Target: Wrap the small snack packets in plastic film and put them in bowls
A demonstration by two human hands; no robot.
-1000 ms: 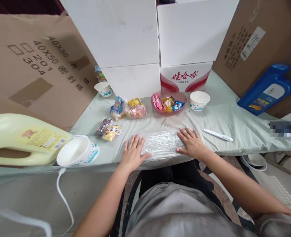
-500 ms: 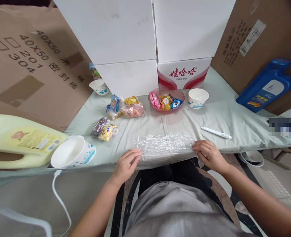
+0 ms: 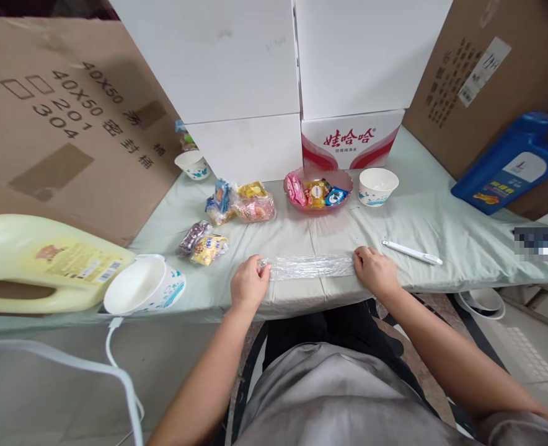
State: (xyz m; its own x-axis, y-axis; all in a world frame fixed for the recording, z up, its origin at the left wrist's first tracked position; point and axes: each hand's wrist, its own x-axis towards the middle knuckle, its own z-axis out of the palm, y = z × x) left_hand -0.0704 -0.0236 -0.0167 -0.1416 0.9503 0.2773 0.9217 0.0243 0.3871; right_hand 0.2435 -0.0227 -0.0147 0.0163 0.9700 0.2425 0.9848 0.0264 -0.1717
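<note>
A clear sheet of plastic wrap (image 3: pixel 311 266) lies folded into a narrow strip near the front edge of the pale green cloth-covered table (image 3: pixel 441 229). My left hand (image 3: pixel 250 285) pinches its left end with curled fingers. My right hand (image 3: pixel 375 271) grips its right end, fingers closed. A white pen-like tool (image 3: pixel 412 252) lies just right of my right hand. Behind the strip stand a pink bowl of wrapped snacks (image 3: pixel 318 189) and a white paper bowl (image 3: pixel 379 186).
Loose snack packets (image 3: pixel 241 204) and two more (image 3: pixel 203 243) lie left of centre. A white paper bowl (image 3: pixel 144 291) and a yellow jug (image 3: pixel 41 263) are at the left. White boxes (image 3: pixel 255 80), cardboard sheets (image 3: pixel 60 118) and a blue jug (image 3: pixel 511 164) ring the table.
The plastic wrap, flat and wide under my open palms a second ago, has been folded into a narrow strip. Both hands moved to its ends and closed on it.
</note>
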